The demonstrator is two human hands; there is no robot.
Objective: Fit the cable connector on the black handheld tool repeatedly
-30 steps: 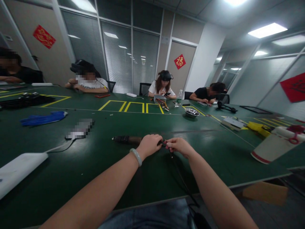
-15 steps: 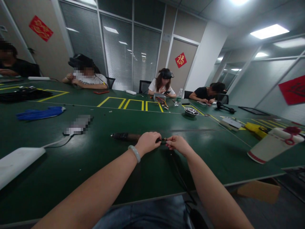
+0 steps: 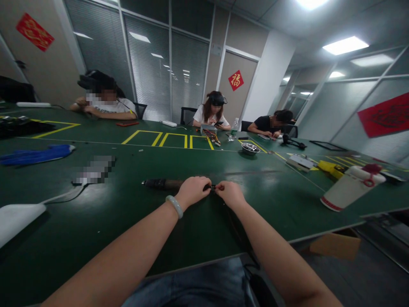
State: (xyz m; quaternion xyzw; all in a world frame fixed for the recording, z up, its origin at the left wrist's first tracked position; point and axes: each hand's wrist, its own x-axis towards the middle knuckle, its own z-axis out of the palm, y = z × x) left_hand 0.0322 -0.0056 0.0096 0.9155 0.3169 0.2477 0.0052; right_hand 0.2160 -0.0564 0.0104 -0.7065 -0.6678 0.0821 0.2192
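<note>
My left hand [image 3: 192, 191], with a pale green bangle on the wrist, is closed round the right end of a dark, rod-shaped tool [image 3: 159, 184] that lies on the green table [image 3: 128, 221]. My right hand [image 3: 228, 193] pinches something small and dark at the tool's tip, right against my left fingers. A thin black cable [image 3: 238, 232] runs from that spot back over the table edge toward my lap.
A white power strip [image 3: 15, 217] with a cord lies at the left, and a blue cloth [image 3: 32, 154] beyond it. A white cylinder with red scissors [image 3: 349, 185] lies at the right. A steel bowl [image 3: 250, 148] and three seated people are across the table.
The view has swung a little to the right, so everything sits further left in frame. Both hands stay joined at the tool's tip, with the right pinch drawn slightly closer to the left hand.
</note>
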